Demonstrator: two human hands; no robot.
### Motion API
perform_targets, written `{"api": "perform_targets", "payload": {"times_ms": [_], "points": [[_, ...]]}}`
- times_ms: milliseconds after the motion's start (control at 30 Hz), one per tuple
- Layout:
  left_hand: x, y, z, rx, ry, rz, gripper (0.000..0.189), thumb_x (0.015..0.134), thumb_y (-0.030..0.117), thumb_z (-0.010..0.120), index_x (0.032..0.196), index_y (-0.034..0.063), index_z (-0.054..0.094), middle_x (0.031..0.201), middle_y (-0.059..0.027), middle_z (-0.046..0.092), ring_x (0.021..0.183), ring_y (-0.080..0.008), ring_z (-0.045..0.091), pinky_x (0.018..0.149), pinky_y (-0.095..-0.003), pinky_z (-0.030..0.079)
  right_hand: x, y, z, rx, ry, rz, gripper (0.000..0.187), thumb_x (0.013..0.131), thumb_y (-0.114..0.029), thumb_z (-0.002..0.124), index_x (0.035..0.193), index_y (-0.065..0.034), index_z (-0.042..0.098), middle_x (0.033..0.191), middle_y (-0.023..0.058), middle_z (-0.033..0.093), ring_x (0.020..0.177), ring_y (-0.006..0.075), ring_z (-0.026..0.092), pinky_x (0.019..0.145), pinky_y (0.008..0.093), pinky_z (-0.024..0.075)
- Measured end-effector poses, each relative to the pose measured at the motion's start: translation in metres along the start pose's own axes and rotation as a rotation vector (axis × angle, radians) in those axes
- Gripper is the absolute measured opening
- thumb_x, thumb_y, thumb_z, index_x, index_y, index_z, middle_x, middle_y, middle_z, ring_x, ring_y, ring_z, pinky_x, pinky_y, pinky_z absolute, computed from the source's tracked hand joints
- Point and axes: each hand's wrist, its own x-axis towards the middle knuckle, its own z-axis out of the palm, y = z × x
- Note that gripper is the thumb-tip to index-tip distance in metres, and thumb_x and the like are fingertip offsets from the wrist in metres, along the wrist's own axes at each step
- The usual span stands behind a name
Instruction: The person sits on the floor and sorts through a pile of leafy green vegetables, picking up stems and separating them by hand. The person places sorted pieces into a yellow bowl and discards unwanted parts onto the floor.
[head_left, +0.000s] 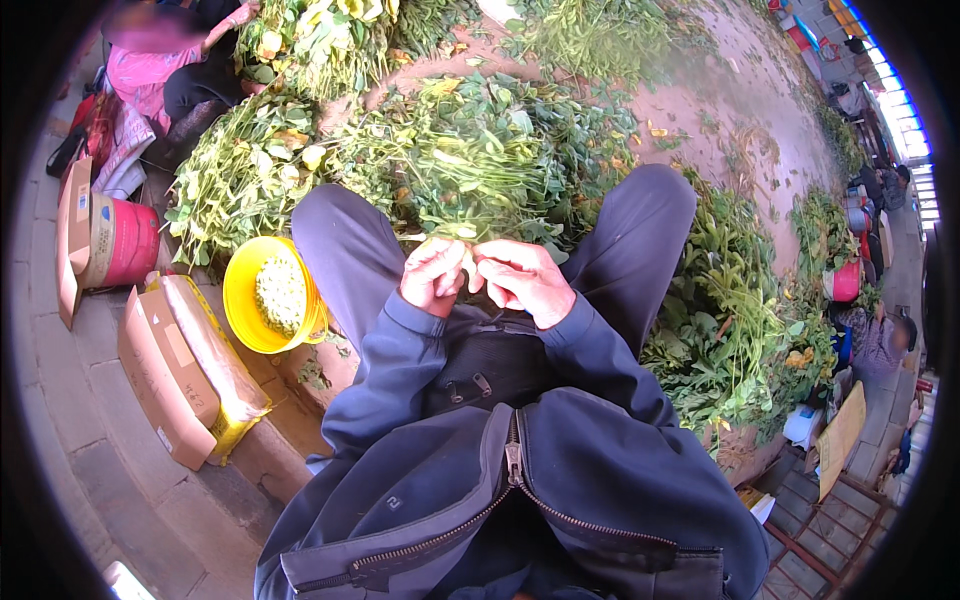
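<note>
Close together between the knees, my left hand (435, 276) and my right hand (525, 279) pinch a small green bean pod (471, 264) between their fingertips. Just beyond the fingers lies a heap of cut bean plants (480, 161) with green pods, stems and some yellow leaves. By the left knee a yellow bucket (238, 300), tilted in view, holds many shelled pale green beans (281, 294). Which fingers carry most of the pod is hard to tell.
Cardboard boxes (161, 375) and a pink bucket (131, 241) stand at left on the paving. A person in pink (142, 75) sits at upper left. More plant heaps (720, 315) lie at right, with other people (874, 337) beyond, near a cardboard sheet (840, 442).
</note>
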Motion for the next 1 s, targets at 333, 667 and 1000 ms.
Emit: {"api": "perform_targets", "payload": {"times_ms": [333,667,1000], "points": [[-0.007,0.012,0.024,0.419,0.16,-0.054,0.014,0.09,0.014,0.074,0.084,0.0044,0.066,0.069,-0.0043,0.066,0.045,-0.0055,0.046,0.041,-0.0197,0.031,0.009,0.015,-0.004,-0.269,0.022,-0.14,0.017,0.101,-0.012,0.054,0.109,-0.0021,0.066,0.08,0.001,0.064,0.06,0.004,0.05,0.053,0.0204,0.0412],[-0.014,0.009,0.017,0.26,0.19,-0.051,0.013,0.096,0.012,0.065,0.098,-0.0006,0.067,0.082,-0.012,0.07,0.059,-0.0126,0.066,0.04,-0.019,0.04,0.008,0.008,-0.005,-0.261,0.081,-0.113,0.021,0.101,-0.014,0.054,0.108,0.0015,0.066,0.08,0.0012,0.063,0.058,0.0045,0.048,0.052,0.0207,0.0388],[-0.016,0.01,0.014,0.122,0.095,-0.126,0.03,0.092,0.01,0.064,0.118,-0.0042,0.062,0.09,-0.0103,0.07,0.068,-0.0139,0.068,0.043,-0.0181,0.044,0.011,0.036,-0.045,-0.486,0.263,-0.001,0.037,0.097,-0.037,0.063,0.095,0.0,0.068,0.078,0.0038,0.069,0.067,0.0083,0.055,0.063,0.0249,0.0432]]}}
